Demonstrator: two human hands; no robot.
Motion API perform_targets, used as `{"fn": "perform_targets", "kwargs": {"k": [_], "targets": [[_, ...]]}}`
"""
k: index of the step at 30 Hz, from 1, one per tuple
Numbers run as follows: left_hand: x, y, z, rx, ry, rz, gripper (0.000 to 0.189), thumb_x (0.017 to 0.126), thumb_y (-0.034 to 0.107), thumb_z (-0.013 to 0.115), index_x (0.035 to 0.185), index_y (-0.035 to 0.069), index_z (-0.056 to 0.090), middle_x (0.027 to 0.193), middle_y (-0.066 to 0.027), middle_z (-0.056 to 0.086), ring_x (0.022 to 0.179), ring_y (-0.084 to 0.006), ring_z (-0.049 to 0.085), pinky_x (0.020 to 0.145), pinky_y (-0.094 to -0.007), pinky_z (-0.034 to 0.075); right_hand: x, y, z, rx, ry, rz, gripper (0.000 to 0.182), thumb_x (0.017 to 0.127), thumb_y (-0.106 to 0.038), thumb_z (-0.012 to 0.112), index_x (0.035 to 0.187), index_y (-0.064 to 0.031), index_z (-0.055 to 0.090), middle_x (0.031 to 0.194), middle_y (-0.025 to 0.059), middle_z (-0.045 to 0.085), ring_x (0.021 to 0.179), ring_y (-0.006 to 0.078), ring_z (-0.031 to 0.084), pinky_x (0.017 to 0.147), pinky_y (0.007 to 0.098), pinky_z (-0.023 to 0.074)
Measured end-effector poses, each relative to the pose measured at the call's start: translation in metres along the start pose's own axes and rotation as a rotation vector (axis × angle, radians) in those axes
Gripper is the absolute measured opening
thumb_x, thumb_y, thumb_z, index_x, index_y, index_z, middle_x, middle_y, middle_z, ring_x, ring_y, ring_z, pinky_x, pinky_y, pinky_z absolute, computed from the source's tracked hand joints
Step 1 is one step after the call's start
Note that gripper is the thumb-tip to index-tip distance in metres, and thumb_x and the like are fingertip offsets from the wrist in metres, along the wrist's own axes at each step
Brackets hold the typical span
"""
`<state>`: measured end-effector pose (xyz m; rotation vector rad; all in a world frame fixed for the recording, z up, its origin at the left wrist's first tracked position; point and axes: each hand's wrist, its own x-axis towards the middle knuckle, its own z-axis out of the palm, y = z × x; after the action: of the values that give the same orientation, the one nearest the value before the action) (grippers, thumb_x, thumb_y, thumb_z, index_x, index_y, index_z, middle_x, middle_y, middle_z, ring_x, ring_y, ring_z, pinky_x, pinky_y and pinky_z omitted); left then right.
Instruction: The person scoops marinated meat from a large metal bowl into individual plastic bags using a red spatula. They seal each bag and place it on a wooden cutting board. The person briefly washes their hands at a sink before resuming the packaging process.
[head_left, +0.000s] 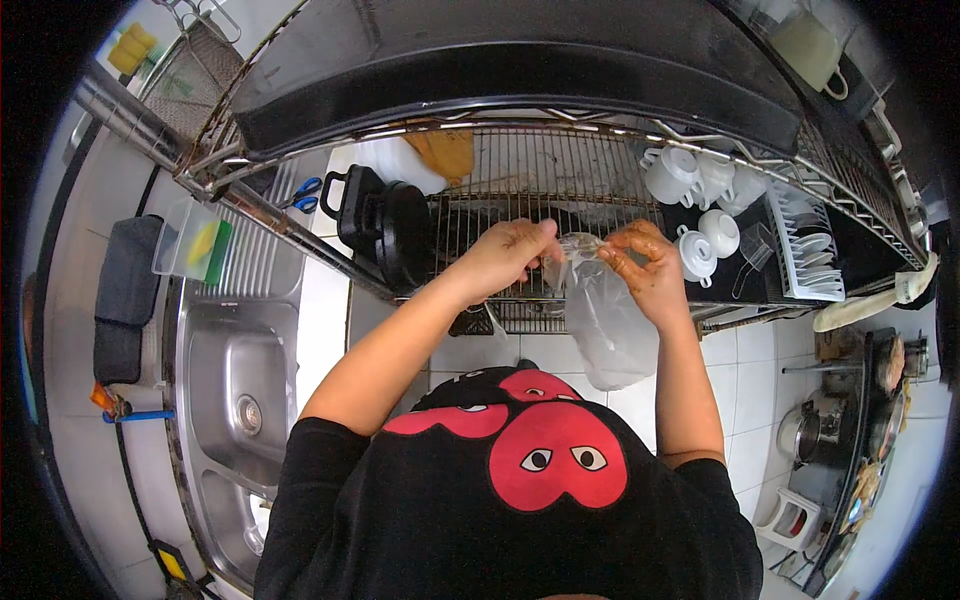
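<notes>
A clear plastic bag (609, 322) hangs down in front of a wire rack (525, 169), its gathered top between my two hands. My right hand (646, 262), smeared with something brown, pinches the bag's top between thumb and fingers. My left hand (517, 251) is at the other side of the gathered plastic, fingers curled, with a little brown residue on its back; a small strip of clear plastic (496, 322) shows below that wrist. Whether the left fingers grip the bag is not clear. The bag looks whitish and see-through, and its contents cannot be made out.
Black cast-iron pans (401, 232) stand on the rack at left, white lidded cups (696, 255) and a white plate holder (806, 247) at right. A large black tray (517, 82) fills the shelf above. A steel sink (244, 390) lies at left, blue-handled scissors (306, 196) near it.
</notes>
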<state>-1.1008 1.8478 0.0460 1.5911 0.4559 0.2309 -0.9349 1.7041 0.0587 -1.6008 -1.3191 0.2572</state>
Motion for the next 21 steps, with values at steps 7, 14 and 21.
{"fn": "perform_targets", "kwargs": {"k": [7, 14, 21], "targets": [[-0.005, 0.008, 0.008, -0.009, 0.049, 0.030, 0.007, 0.071, 0.003, 0.069, 0.075, 0.001, 0.064, 0.066, -0.0023, 0.061, 0.063, -0.0081, 0.055, 0.062, -0.0233, 0.046, 0.000, -0.001, 0.001, -0.037, 0.011, -0.009, 0.011, 0.069, -0.010, 0.069, 0.076, -0.0019, 0.065, 0.076, 0.0089, 0.062, 0.070, 0.0231, 0.056, 0.066, 0.0316, 0.0436], [-0.013, 0.022, 0.016, 0.070, -0.007, 0.031, 0.021, 0.065, 0.002, 0.074, 0.066, 0.004, 0.054, 0.067, 0.0004, 0.058, 0.062, -0.0055, 0.053, 0.056, -0.0204, 0.043, -0.002, -0.005, 0.001, -0.013, -0.012, 0.000, 0.010, 0.070, -0.008, 0.068, 0.077, -0.0027, 0.066, 0.077, 0.0084, 0.062, 0.071, 0.0223, 0.057, 0.066, 0.0314, 0.0439], [-0.025, 0.030, 0.018, 0.265, 0.110, 0.147, 0.036, 0.060, 0.010, 0.080, 0.061, 0.008, 0.044, 0.057, 0.0057, 0.044, 0.054, -0.0028, 0.038, 0.048, -0.0196, 0.033, 0.000, -0.012, 0.007, 0.014, 0.004, -0.054, 0.009, 0.069, -0.007, 0.068, 0.076, -0.0027, 0.065, 0.077, 0.0080, 0.062, 0.071, 0.0220, 0.057, 0.067, 0.0310, 0.0444]]}}
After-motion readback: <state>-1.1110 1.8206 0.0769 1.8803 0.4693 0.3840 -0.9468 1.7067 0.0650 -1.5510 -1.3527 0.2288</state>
